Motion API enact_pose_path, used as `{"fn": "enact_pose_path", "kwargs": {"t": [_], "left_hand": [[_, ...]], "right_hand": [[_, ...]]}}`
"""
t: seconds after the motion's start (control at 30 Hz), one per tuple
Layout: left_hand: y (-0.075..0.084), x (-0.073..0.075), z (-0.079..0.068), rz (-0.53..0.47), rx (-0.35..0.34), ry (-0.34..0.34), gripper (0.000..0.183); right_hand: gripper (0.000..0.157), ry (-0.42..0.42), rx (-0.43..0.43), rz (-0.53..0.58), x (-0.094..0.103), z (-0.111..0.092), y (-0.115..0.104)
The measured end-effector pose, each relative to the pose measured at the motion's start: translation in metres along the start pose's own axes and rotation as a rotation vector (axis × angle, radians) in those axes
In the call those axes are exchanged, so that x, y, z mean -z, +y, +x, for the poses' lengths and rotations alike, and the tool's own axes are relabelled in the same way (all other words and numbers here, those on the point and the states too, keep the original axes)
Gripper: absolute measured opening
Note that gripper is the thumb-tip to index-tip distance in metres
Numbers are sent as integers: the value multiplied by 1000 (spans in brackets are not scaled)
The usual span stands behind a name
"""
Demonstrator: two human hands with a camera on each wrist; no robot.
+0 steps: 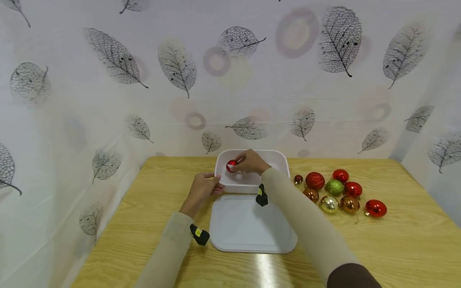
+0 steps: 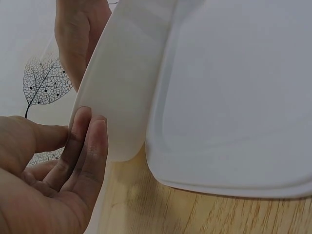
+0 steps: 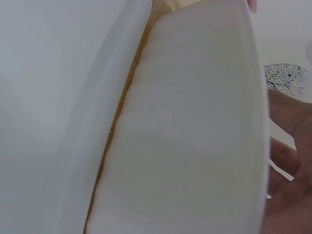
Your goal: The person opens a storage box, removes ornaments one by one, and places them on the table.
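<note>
A red Christmas ball [image 1: 232, 166] with a pale patch shows over the inside of a white plastic box [image 1: 252, 189]. My right hand [image 1: 251, 162] reaches over the box's front wall and holds this ball in its fingers. At the front left corner, my left hand [image 1: 204, 187] pinches the box's rim. The left wrist view shows the left thumb at the rim and the fingertips [image 2: 97, 131] against the outer wall. From the right wrist, the front wall [image 3: 185, 122] hides the ball and part of the right hand [image 3: 292, 161].
A white lid [image 1: 252, 224] lies flat on the wooden table [image 1: 407, 248], just in front of the box. To the right are several loose Christmas balls: red [image 1: 376, 208], green [image 1: 334, 187], gold [image 1: 329, 204] and copper [image 1: 349, 204]. A leaf-printed curtain [image 1: 252, 92] hangs behind the table.
</note>
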State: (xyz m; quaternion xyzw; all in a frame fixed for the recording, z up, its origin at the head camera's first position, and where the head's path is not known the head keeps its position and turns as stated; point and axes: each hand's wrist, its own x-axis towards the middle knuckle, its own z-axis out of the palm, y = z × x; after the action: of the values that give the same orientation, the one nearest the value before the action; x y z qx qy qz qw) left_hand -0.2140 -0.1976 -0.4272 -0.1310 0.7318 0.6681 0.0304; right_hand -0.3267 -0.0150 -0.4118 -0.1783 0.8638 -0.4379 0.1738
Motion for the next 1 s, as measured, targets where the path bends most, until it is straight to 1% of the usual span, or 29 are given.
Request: {"fn": "enact_pose_path", "kwargs": {"t": [0.27, 0.33, 0.5, 0.7, 0.87, 1.0], "left_hand": [[-1, 2, 0, 7, 22, 12, 41], [0, 2, -1, 7, 17, 11, 40], [0, 3, -1, -14, 6, 2, 41], [1, 3, -1, -23, 20, -11, 44], [2, 2, -1, -22, -3, -8, 42], [1, 0, -1, -18, -1, -9, 42]], "right_hand": [[46, -36, -7, 33, 18, -14, -1], [46, -39, -4, 37, 23, -18, -1], [48, -27, 10, 32, 36, -27, -1], [48, -4, 22, 13, 52, -38, 0], [49, 8, 30, 13, 62, -46, 3], [49, 18, 31, 15, 71, -55, 5]]}}
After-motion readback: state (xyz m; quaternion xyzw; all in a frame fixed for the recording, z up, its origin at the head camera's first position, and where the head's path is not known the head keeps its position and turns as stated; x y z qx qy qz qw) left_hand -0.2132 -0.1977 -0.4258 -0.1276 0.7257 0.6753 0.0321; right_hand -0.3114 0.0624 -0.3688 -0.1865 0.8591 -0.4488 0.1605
